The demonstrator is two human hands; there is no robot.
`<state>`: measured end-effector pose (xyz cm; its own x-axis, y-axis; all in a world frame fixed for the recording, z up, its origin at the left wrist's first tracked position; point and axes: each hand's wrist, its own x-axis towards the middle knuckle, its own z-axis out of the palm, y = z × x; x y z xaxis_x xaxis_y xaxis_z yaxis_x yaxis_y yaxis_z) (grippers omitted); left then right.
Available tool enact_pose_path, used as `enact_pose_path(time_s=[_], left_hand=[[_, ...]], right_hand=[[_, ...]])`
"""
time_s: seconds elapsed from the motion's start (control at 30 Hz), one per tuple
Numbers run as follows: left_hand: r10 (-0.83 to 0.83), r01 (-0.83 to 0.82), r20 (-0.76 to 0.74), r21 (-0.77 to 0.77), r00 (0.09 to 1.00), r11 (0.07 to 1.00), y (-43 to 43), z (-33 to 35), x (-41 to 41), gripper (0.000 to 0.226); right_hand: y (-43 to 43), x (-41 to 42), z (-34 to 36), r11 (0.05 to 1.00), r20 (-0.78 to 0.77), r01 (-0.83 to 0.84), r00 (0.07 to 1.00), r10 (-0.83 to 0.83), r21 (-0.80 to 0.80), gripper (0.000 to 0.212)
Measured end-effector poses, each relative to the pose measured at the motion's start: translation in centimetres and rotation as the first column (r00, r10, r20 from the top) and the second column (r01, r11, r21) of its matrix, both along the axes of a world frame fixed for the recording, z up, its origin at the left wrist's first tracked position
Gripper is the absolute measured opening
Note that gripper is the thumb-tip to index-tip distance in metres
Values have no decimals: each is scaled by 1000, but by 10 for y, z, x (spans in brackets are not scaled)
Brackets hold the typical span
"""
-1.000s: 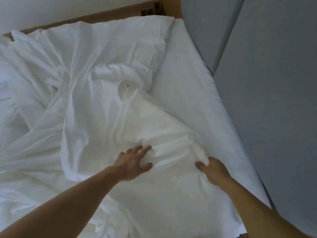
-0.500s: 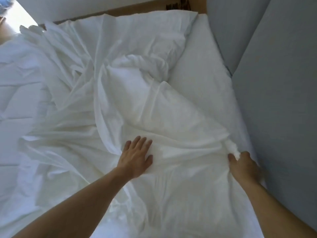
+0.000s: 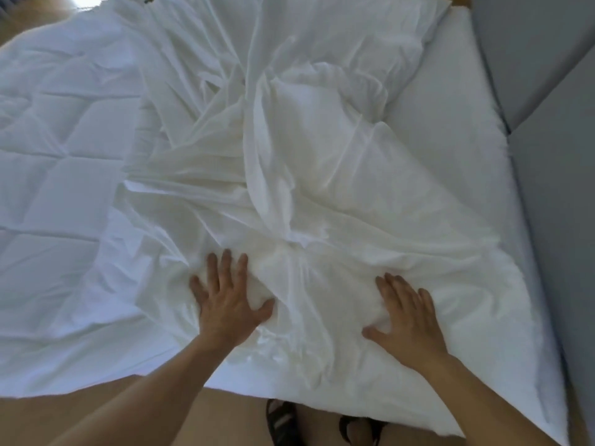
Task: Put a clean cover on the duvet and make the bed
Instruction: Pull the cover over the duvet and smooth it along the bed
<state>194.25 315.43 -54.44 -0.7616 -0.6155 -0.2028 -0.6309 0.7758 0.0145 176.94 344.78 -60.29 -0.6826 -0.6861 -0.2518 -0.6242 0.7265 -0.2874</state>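
Note:
A crumpled white duvet cover [image 3: 322, 162] lies across the middle and right of the bed, bunched into folds. The quilted white duvet [image 3: 54, 149] shows bare on the left. My left hand [image 3: 225, 300] lies flat on the cover near the bed's near edge, fingers spread. My right hand [image 3: 405, 313] rests flat on the cover further right, fingers apart too. Neither hand grips any cloth.
The white mattress sheet [image 3: 450, 91] is exposed along the right side. A grey padded wall panel [image 3: 553, 156] runs close beside it. Wooden floor [image 3: 64, 423] and my sandalled feet [image 3: 283, 423] show at the near edge.
My right hand let go of the cover's corner and now lies flat, moved left. The view has shifted back and left, revealing the quilted duvet. My left hand stays flat.

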Motion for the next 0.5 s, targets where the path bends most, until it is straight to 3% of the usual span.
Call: enact_pose_path(time_s=[0.13, 0.27, 0.4, 0.5], left_hand=[[-60, 46, 175, 84, 983, 995, -11, -10, 16, 117], [-241, 237, 45, 85, 970, 968, -25, 0, 13, 63], [-315, 312, -11, 170, 949, 935, -58, 42, 33, 45], [-193, 193, -46, 3, 980, 981, -116, 70, 95, 32]], right_hand=[[-35, 25, 9, 997, -88, -82, 993, 82, 1, 114], [-69, 55, 11, 987, -167, -151, 976, 140, -52, 85], [-71, 45, 21, 987, -129, -2, 991, 24, 164, 93], [-60, 36, 35, 928, -22, 103, 995, -101, 359, 110]])
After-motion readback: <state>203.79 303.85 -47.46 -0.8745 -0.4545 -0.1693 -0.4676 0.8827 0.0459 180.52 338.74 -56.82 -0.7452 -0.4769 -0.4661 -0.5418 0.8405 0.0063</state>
